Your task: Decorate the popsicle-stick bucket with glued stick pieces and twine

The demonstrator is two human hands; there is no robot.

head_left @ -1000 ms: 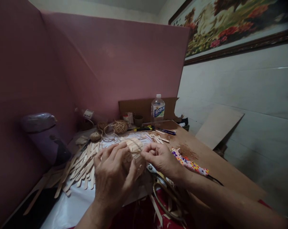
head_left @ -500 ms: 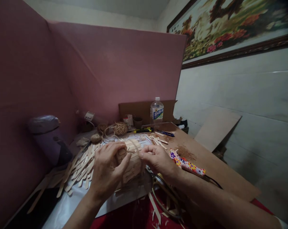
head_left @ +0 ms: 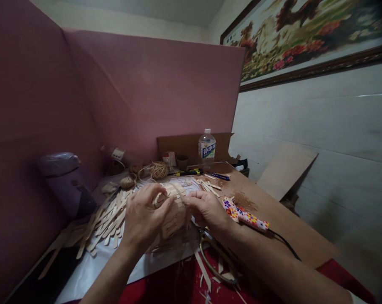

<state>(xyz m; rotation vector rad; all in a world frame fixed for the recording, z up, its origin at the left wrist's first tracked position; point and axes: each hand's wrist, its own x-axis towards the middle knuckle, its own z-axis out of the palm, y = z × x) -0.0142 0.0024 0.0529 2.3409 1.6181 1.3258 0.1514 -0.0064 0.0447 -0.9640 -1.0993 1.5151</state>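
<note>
A rounded piece built of glued wooden sticks [head_left: 174, 207] rests on the white sheet [head_left: 92, 270] in front of me. My left hand [head_left: 144, 217] curls round its left side, fingers bent over the top. My right hand [head_left: 206, 207] grips its right side, thumb and fingers pressed on the slats. A loose heap of wooden sticks [head_left: 107, 221] lies just left of my left hand. A glue gun wrapped in flowered tape [head_left: 244, 216] lies right of my right hand.
Balls of twine [head_left: 159, 169], a yellow cutter [head_left: 187, 172], a blue pen [head_left: 220, 177] and a water bottle [head_left: 206, 147] stand at the back. A purple bin [head_left: 64, 181] sits at the left by the pink partition. Scissors [head_left: 216, 257] and stick scraps lie near my lap.
Both hands turned the stick piece and shifted their grip on it; my left fingers now curl more over its top. The view dropped slightly.
</note>
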